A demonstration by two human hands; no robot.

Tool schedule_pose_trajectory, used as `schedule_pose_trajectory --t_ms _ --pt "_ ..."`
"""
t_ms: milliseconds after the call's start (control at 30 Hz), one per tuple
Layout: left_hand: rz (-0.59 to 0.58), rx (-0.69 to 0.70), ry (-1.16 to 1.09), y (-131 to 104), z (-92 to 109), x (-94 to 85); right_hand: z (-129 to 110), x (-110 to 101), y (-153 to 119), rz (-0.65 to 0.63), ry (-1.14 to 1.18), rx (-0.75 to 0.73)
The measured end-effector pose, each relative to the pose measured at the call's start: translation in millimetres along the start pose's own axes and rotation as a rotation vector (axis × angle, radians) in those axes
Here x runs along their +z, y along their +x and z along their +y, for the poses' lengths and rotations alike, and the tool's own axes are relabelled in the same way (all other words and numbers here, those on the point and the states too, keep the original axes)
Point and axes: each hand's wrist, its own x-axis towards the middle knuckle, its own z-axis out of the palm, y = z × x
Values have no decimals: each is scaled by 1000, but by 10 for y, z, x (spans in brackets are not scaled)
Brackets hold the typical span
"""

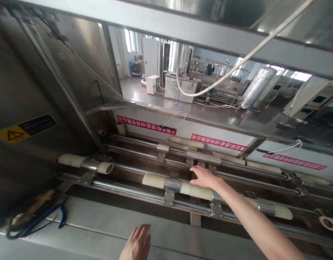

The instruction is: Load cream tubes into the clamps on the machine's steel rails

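My right hand (204, 177) reaches over the metal rails, fingers apart, beside a cream-coloured tube (196, 190) set in a metal clamp (169, 195). Whether its fingertips touch the tube I cannot tell. Lower down, my left hand (136, 243) hovers over the grey metal ledge (101, 220), fingers a little bent and holding nothing. Another cream tube (71, 160) sits in a holder at the left end of the rails. Further right, a cream tube (283, 212) lies in a similar holder.
A blue-handled tool (44, 218) lies at the lower left. A metal frame bar (182, 32) crosses overhead, with a white cable (223, 77) hanging before it. Behind the rails stands a white panel (182, 131) with red labels. Beyond it is a workshop with a person (210, 68).
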Motion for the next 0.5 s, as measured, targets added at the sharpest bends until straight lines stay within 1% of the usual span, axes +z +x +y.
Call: schedule_pose_trajectory --t_ms 33,67,100,133,167,233,267,333,400,500 --pt "-44 25 12 197 65 -17 -18 263 -37 -44 19 22" --pt "-74 59 32 405 133 -17 -44 478 -56 -72 37 9" --pt "-101 86 64 616 200 2 -76 644 -58 -77 45 24" --pt "-128 112 103 823 260 38 -111 766 -46 -65 45 37" --pt "-184 142 141 1016 311 89 -148 851 -25 -44 34 55" --pt "-278 180 214 1345 371 215 -217 945 26 19 -2 97" --pt "-323 207 236 1473 379 280 -245 969 50 52 -20 105" --pt "-393 237 276 1654 353 391 -287 1003 92 110 -46 93" --pt "-415 271 291 1743 279 454 -326 1031 140 155 -68 76" --pt "-372 322 295 1766 100 437 -446 1057 264 181 -105 67"
